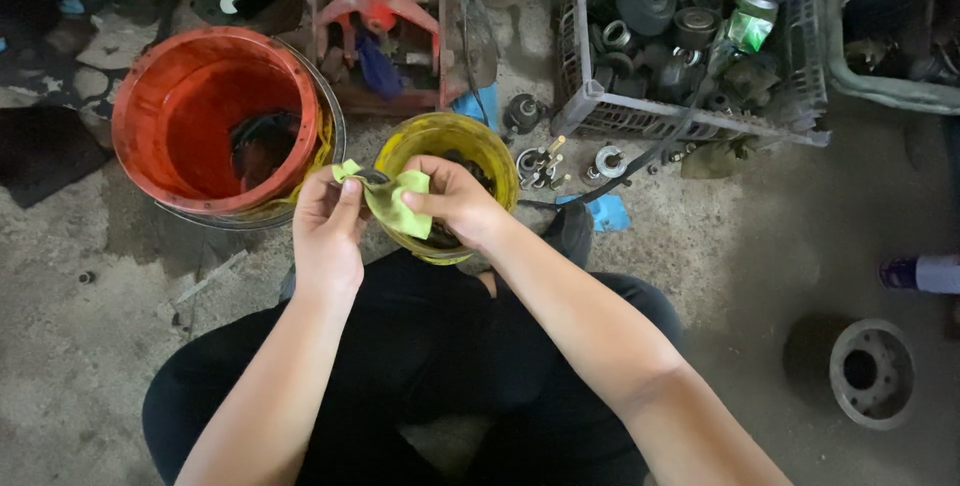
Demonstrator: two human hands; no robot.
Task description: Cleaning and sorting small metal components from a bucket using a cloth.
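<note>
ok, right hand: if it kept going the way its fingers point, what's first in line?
The right hand points left, pinching the yellow-green cloth. Straight on, it would probably meet the left hand, which grips the same cloth, with a small dark part between them. Beyond that sits the orange plastic bucket. Depth is unclear.

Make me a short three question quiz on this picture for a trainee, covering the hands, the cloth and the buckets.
1. True or false: both hands grip the green cloth.
2. Which bucket lies right behind the cloth? A. orange bucket B. yellow bucket C. grey crate
3. Fill in: the grey metal ring lies on the ___, off to the person's right.

Key
1. True: the left hand pinches one end and the right hand the other, with something small and dark wrapped between.
2. B
3. floor
</note>
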